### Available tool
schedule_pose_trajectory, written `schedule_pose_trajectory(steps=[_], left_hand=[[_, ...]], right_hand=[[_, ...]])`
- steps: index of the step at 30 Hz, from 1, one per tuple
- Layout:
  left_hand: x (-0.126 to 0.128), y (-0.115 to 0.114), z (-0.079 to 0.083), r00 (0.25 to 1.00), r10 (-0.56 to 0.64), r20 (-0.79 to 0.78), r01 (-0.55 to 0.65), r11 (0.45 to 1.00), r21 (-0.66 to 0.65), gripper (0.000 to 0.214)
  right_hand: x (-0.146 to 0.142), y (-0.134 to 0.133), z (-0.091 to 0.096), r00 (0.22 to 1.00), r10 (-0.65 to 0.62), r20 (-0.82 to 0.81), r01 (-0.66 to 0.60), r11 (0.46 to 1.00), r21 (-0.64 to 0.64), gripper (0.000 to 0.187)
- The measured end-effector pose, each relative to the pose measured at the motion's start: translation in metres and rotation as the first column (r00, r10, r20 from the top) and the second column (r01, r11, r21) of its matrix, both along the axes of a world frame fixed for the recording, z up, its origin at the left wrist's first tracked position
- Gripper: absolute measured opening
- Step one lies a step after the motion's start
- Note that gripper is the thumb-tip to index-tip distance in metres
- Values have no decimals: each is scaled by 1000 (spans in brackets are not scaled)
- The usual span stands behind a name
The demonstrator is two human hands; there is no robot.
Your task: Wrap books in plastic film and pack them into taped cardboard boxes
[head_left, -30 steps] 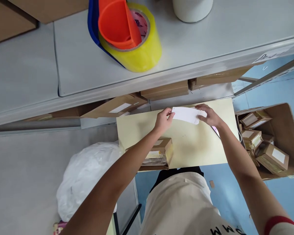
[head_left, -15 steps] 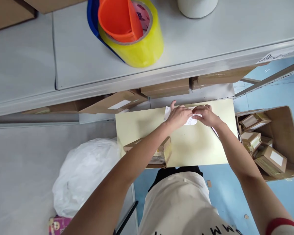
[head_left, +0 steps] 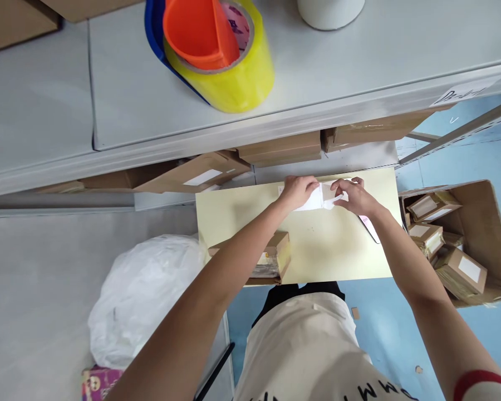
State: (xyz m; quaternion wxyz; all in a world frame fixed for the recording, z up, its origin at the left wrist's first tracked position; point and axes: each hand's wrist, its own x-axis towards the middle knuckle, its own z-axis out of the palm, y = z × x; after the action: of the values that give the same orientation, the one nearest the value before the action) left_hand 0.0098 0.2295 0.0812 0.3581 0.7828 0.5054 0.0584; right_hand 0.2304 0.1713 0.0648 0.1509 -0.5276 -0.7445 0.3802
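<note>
Above the far part of a pale yellow tabletop [head_left: 325,253], both hands hold a white printed paper [head_left: 314,200]. My left hand [head_left: 299,191] is closed on its left part, with the fingers bent over the top edge. At the right end, my right hand [head_left: 353,195] pinches a raised, folded edge of the paper between thumb and fingers. Part of the paper is hidden under the hands. Below my right wrist lies a phone [head_left: 369,228] with a lit screen, partly covered by the forearm. A small taped cardboard box [head_left: 280,253] sits near the front edge, behind my left forearm.
A grey shelf [head_left: 338,61] overhead bears a yellow tape roll [head_left: 250,78] with an orange tape dispenser [head_left: 200,33] in it. On the right, an open carton [head_left: 490,223] holds several small boxes. A white plastic bag [head_left: 146,295] stands at left.
My hands have drawn slightly apart, showing more of the paper between them. Its right end is now lifted and folded in my right fingers. More of the phone shows.
</note>
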Motion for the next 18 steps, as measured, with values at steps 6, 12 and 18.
schedule_pose_trajectory(steps=[6, 12, 18], left_hand=[[-24, 11, -8, 944, 318, 91, -323, 946, 40, 21], [-19, -8, 11, 889, 356, 290, -340, 935, -105, 20], [-25, -52, 56, 784, 426, 451, -307, 898, -316, 20]], right_hand=[[19, -1, -7, 977, -139, 162, 119, 985, 127, 38], [-11, -17, 16, 963, -218, -160, 235, 968, 92, 65], [-63, -45, 32, 744, -450, -494, 402, 892, -206, 54]])
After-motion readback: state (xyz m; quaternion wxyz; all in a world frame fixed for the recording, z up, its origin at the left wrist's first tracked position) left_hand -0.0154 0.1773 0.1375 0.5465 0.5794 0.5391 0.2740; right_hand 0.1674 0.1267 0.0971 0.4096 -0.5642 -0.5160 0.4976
